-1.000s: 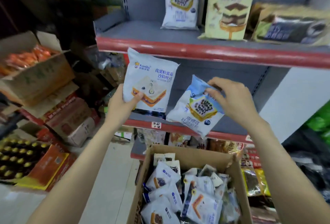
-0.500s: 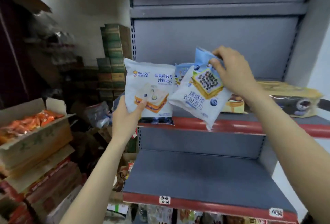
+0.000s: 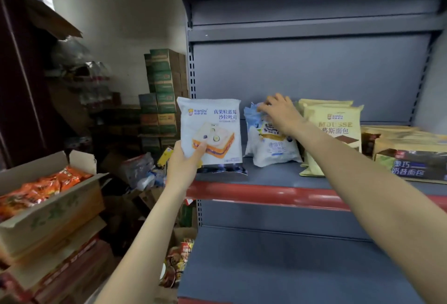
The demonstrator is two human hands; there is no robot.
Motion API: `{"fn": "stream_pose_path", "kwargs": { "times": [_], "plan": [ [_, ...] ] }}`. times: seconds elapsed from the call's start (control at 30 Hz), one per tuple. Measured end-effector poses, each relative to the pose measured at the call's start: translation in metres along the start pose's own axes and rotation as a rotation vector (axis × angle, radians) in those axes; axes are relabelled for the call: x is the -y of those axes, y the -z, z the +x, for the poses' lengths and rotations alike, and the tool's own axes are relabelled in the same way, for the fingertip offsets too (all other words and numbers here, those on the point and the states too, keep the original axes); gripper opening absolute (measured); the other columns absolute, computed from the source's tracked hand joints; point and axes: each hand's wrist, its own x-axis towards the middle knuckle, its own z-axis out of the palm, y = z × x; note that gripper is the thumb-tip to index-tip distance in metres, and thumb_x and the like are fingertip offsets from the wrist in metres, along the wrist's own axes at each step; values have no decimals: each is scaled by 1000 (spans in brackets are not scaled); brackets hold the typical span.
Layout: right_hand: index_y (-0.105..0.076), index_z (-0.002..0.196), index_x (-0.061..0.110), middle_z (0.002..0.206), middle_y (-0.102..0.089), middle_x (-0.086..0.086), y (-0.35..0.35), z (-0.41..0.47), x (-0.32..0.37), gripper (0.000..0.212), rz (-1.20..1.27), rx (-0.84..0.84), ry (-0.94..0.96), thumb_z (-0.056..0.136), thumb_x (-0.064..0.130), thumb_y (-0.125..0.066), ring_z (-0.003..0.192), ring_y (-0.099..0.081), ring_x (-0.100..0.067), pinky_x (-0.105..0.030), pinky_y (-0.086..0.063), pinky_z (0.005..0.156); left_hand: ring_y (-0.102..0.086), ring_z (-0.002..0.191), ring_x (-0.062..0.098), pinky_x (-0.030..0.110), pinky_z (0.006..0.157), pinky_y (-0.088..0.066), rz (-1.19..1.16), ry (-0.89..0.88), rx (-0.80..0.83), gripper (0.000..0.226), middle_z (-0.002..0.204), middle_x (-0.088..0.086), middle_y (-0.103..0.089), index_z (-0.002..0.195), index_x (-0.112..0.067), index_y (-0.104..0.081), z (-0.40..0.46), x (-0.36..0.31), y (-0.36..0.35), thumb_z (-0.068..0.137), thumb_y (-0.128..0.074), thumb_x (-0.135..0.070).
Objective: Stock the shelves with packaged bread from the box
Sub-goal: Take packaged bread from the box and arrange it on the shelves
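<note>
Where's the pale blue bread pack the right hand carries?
It stands on the upper shelf, the right hand gripping its top: the pale blue pack sits between the white blueberry pack and the yellow mousse packs.

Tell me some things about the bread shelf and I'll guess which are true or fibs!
1. The left hand holds a white blueberry toast packet. True.
2. The right hand is empty. False: it grips the top of a blue-and-white bread packet standing on the shelf.
3. The yellow mousse bread packet stands to the right of that packet. True.
4. The lower shelf is full of bread. False: no bread shows there.
</note>
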Motion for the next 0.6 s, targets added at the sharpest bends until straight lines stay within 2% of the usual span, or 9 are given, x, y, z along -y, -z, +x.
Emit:
{"fn": "stream_pose_path", "kwargs": {
  "times": [0.07,0.17,0.23,0.33,0.4,0.47,0.53,0.6],
  "plan": [
    [-49,132,14,133,-46,-13,0,-12,3,44,170,-74,-72,90,5,-54,123,-37,-31,-37,-27,97,-55,110,14,35,93,-46,-10,9,51,35,117,-7,-59,123,-20,-50,3,2,-11,92,-59,-33],
    [-50,132,12,126,-53,-13,22,-48,22,42,536,-217,-218,91,5,-52,111,-52,-28,-32,-37,95,-54,109,11,32,89,-43,-2,26,129,38,118,-9,-58,127,-20,-49,7,1,-31,92,-58,-33],
    [-51,130,16,121,-58,-11,35,-83,36,39,673,-120,-278,91,12,-53,101,-60,-26,-31,-42,87,-55,103,9,29,85,-42,-10,57,168,33,115,-9,-58,123,-21,-50,8,-1,-44,93,-57,-33],
    [-40,137,24,135,-48,-6,39,-129,50,50,692,94,-274,90,27,-57,93,-64,-20,-30,-42,83,-54,89,3,25,73,-43,-23,105,228,24,111,-7,-58,116,-20,-48,9,-7,-64,95,-55,-30],
    [-32,141,24,140,-44,-5,37,-143,52,58,678,100,-297,90,32,-58,99,-61,-21,-30,-41,78,-54,86,2,20,69,-44,-5,134,278,25,108,-6,-58,115,-18,-48,10,-6,-81,94,-55,-30],
    [-30,141,23,132,-50,-9,30,-147,47,58,563,101,-338,90,32,-58,106,-55,-28,-32,-37,72,-58,90,5,23,75,-48,110,129,379,41,110,-5,-59,117,-17,-49,11,-6,-98,87,-60,-43],
    [-32,138,22,117,-55,-13,23,-147,42,55,430,146,-373,90,33,-57,105,-54,-32,-34,-37,72,-60,106,17,38,89,-50,351,49,486,71,118,-1,-60,121,-21,-52,19,7,-116,64,-57,-64],
    [-34,135,20,113,-53,-14,16,-141,40,52,374,154,-413,90,31,-58,103,-55,-34,-35,-39,73,-56,112,26,45,91,-48,587,-2,487,86,119,3,-60,121,-21,-52,33,21,-130,53,-52,-73]
  ]
}}
